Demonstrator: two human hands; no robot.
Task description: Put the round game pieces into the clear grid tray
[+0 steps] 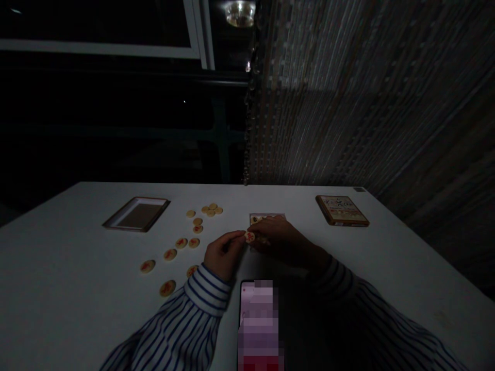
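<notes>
A round wooden xiangqi piece (249, 236) with a red character is held up over the white table between my two hands. My left hand (224, 252) is closed, pinching it at its left edge. On the other side my right hand (284, 238) is closed too, its curled fingers against the piece; dim light hides part of its grip. Under and behind the right hand lies a shallow tray (267, 215) with several pieces in it, mostly covered. Loose red-marked pieces, such as one piece (167, 288) near my left sleeve, lie scattered to the left.
A small cluster of pieces (211, 209) lies farther back. An open, shallow box half (137, 214) is at the back left, and a printed box lid (342, 211) at the back right. A lit phone (257, 324) lies in front of me. A string curtain (320, 103) hangs behind the table.
</notes>
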